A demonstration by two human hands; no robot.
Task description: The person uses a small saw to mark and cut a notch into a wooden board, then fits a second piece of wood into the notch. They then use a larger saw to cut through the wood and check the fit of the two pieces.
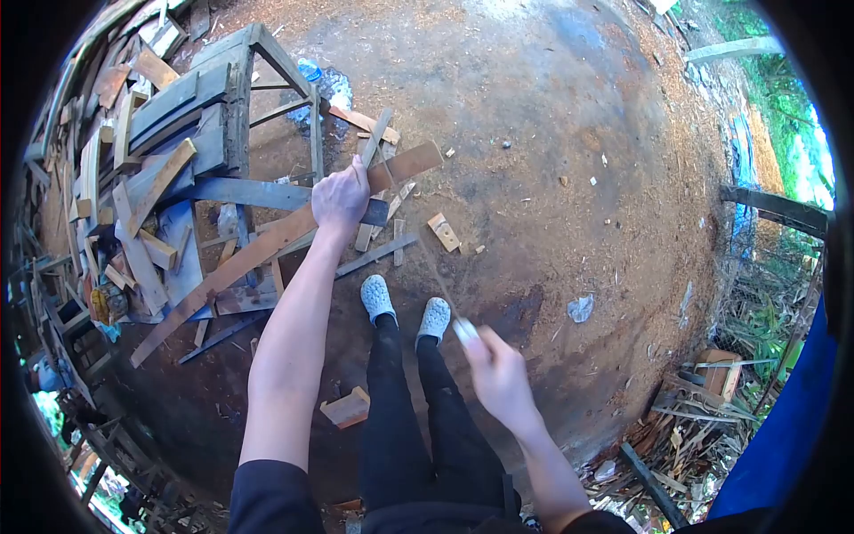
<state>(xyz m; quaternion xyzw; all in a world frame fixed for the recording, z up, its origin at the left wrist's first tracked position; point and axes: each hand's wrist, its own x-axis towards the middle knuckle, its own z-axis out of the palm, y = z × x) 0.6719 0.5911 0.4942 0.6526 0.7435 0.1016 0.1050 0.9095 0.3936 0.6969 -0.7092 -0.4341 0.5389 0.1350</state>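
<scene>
My left hand [341, 196] is closed around a narrow wooden stick [378, 135], whose end sticks up past the fist. Under that hand, a long reddish-brown plank [258, 252] slants across a grey board [249, 191]. My right hand [503, 381] is out in front of my legs, its fingers closed on a thin, blurred tool [440, 283]. The tool is pale near the grip and points up and left toward the planks; motion blur hides its exact kind. Between the hands, a small wooden block with holes [443, 232] lies on the ground.
A worn wooden bench frame [240, 98] and piled offcuts [142, 205] stand at the left. My feet in pale clogs [377, 295] are just below the planks. A wood piece [345, 408] lies beside my leg. Scrap wood [703, 427] and a blue sheet [792, 427] are at the right.
</scene>
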